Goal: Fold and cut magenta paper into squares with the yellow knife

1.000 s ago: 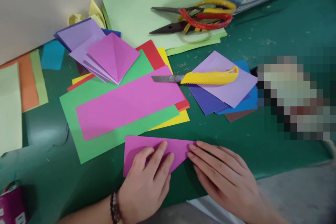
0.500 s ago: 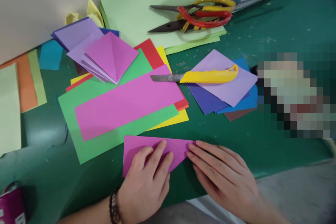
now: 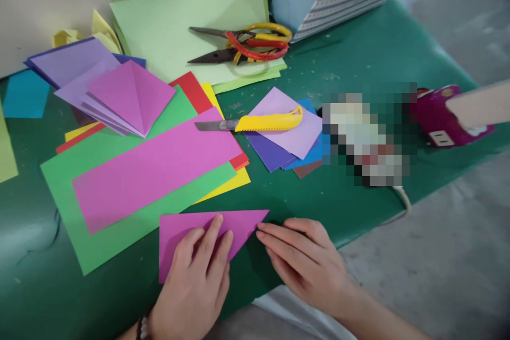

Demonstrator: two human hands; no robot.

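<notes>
Our left hand [image 3: 195,281] lies palm down, fingers spread, on a pink paper [image 3: 241,226], by the look of it folded to a sharp point, near the front edge of a green counter [image 3: 287,191]; its grip is loose, pressing rather than clasping; our right hand [image 3: 308,260] has its fingertips at the slanting edge close to that point, and we cannot tell whether its grip pinches the paper or merely rests against it; should our left fingers ease off, we judge, the layers could spring apart or slide out of line; too hard a push from the right could buckle the narrow tip or set the crease crooked; beyond lies a yellow knife [image 3: 271,121], its blade bared across a pink strip [image 3: 155,170] on a green sheet [image 3: 95,255], its handle over a lilac square [image 3: 295,143]; a careless reach that way might cost us a nicked finger or a slit strip.
</notes>
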